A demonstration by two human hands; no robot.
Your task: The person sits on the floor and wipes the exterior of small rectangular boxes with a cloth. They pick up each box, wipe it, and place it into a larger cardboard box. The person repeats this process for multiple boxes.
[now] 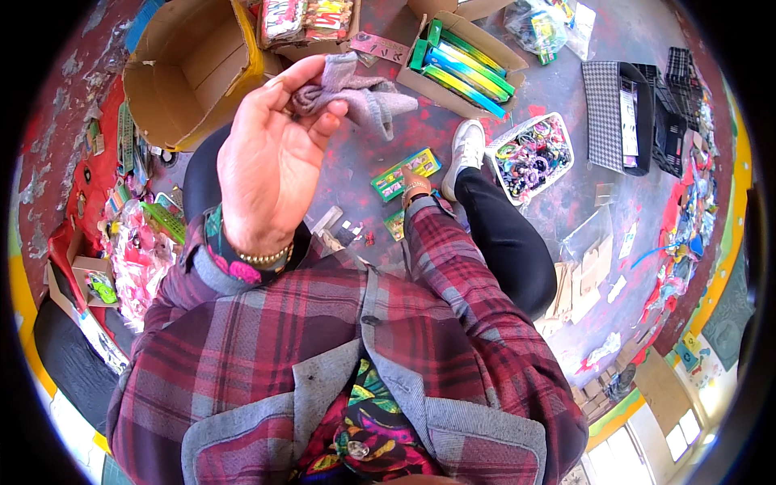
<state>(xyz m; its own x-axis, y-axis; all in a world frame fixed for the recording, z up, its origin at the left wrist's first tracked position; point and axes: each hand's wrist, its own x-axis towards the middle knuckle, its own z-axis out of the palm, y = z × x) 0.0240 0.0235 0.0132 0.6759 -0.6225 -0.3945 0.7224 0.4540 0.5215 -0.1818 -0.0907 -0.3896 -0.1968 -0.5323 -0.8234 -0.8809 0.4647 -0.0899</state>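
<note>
Raised in front of me, my left hand [271, 153] pinches a crumpled grey-lilac cloth [368, 101] between thumb and fingers. The cloth's loose end hangs to the right, clear of the floor. Lower down, between my legs, my right hand [417, 186] grips a flat green and yellow box [390, 184] with a printed picture row. Part of that hand's fingers is hidden by the box and the hand itself. A second small green and yellow packet [395, 224] shows just below, partly behind my right sleeve.
An open cardboard box [190, 77] stands at the far left; a carton of green and blue flat boxes [465, 69] is at the far middle. A white basket of hair ties [529, 158] sits beside my right shoe [467, 147]. Houndstooth boxes [610, 117] stand right; pink packets [139, 263] lie left.
</note>
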